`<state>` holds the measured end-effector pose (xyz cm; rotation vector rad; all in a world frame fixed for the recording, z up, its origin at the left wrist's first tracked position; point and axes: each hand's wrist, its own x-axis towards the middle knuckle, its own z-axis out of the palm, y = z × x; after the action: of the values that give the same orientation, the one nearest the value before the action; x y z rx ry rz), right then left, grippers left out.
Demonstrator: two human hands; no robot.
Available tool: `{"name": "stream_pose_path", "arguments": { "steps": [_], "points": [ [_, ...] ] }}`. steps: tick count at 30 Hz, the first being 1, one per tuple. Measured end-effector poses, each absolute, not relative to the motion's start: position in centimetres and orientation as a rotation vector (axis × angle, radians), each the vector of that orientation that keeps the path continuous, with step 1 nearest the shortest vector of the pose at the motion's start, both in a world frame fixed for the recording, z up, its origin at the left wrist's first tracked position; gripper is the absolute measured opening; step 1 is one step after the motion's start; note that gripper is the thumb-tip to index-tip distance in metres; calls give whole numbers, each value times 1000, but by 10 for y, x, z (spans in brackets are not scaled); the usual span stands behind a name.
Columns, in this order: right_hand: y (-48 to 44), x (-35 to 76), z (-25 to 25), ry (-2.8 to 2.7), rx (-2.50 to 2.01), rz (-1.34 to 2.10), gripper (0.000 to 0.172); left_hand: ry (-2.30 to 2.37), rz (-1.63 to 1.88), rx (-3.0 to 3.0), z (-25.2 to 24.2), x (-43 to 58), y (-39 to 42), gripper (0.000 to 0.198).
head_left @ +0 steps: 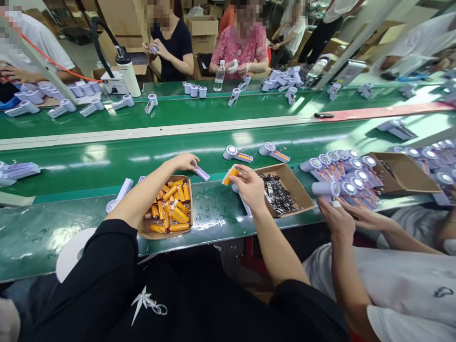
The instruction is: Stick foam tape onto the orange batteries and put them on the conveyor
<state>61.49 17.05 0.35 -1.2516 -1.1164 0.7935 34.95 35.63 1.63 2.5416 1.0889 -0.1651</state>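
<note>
My right hand (251, 188) pinches an orange-wrapped battery (230, 176) with a pale end, holding it above the bench. Out over the edge of the green belt, my left hand (185, 162) has its fingers closed on the near end of a narrow lavender plastic piece (202, 173). Under my left forearm is a cardboard box (190, 202) heaped with orange batteries (174, 211). Beside my right wrist stands another cardboard box (301, 190), holding many small black parts (280, 194). A lavender plastic part partly shows behind my right wrist.
Two lavender fan-like units (238, 154) with orange inside their handles lie on the green belt (107, 161). At right, a co-worker's hands (338, 218) work by a cluster of similar units (351, 175). A white disc (73, 254) overhangs the bench edge at left. People sit across the line.
</note>
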Motion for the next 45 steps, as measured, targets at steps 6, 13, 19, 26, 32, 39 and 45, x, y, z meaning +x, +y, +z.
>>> {"name": "stream_pose_path", "arguments": {
  "steps": [6,13,19,26,32,39,45],
  "points": [
    [256,570,0,-1843,-1482,781,40,1246,17,2399,0,361,358,28],
    [259,556,7,-2497,-1876,380,48,1326,98,2339,-10,372,354,25],
    [263,552,7,-2589,-1943,387,52,1344,169,2290,-11,380,353,28],
    [271,547,17,-2788,-1822,328,46,1485,310,2178,13,398,315,29],
    [302,572,7,-2684,-1895,130,44,1337,781,2207,23,310,170,28],
    [311,607,-24,-2459,-1912,399,45,2173,805,1852,-8,89,-26,37],
    [289,602,-24,-2369,-2012,412,39,2269,186,1988,-29,31,-99,68]
  ]
}}
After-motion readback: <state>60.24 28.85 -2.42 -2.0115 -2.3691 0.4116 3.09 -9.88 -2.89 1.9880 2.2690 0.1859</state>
